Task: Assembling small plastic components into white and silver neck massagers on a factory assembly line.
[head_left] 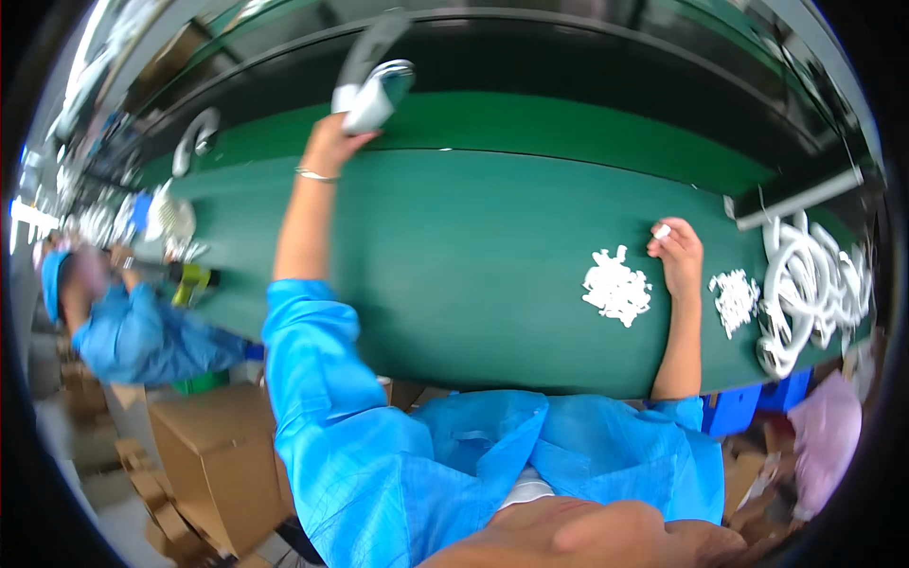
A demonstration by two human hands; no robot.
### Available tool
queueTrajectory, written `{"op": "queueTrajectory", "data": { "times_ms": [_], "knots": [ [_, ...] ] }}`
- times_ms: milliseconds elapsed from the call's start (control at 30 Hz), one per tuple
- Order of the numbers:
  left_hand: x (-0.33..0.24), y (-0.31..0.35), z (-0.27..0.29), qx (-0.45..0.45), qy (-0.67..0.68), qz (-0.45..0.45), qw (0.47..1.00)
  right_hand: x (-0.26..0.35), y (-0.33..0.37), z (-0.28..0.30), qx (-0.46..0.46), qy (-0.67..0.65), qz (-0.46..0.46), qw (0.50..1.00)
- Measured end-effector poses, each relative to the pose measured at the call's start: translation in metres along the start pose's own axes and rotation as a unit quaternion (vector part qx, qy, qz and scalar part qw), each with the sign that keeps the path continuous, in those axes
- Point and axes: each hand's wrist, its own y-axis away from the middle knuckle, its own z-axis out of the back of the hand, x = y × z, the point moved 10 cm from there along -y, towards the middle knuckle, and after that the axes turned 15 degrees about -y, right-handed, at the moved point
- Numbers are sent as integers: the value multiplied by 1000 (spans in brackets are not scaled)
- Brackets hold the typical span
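My left hand is stretched out to the far side of the green work surface, its fingers closed round a white plastic part with a shiny, rounded end. Motion blurs this part, and a grey-white length shows beside it. My right hand hovers at the right of the surface, pinching a small white plastic piece between thumb and fingertips. Just left of it lies a pile of small white pieces. A smaller pile of similar white pieces lies to the right of my right forearm.
Coiled white hoses heap up at the right end. A curved white part rests at the far left. At the left, a co-worker in blue is near a yellow-green power drill. Cardboard boxes stand below.
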Motion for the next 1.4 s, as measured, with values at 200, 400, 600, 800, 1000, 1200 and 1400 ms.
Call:
{"op": "queueTrajectory", "data": {
  "times_ms": [200, 400, 600, 800, 1000, 1200, 1400],
  "knots": [
    [21, 128, -143, 135, 169, 50, 975, 36, 11, -24, -16, -69, 76, 995],
    [36, 238, -210, 213, 220, 35, 951, 48, 37, -88, -6, -60, 131, 990],
    [47, 320, -247, 167, 132, -46, 976, -2, 78, -180, 54, -22, -4, 998],
    [55, 352, -267, 194, 133, -60, 970, -33, 101, -190, 93, 30, -63, 993],
    [56, 367, -278, 247, 104, -91, 959, -19, 113, -192, 169, 121, -34, 978],
    [57, 374, -286, 244, 99, -129, 956, -63, 97, -124, 112, -71, -92, 987],
    [56, 382, -283, 223, 2, -170, 960, -3, 119, -189, 210, 210, -58, 953]
  ]
}}
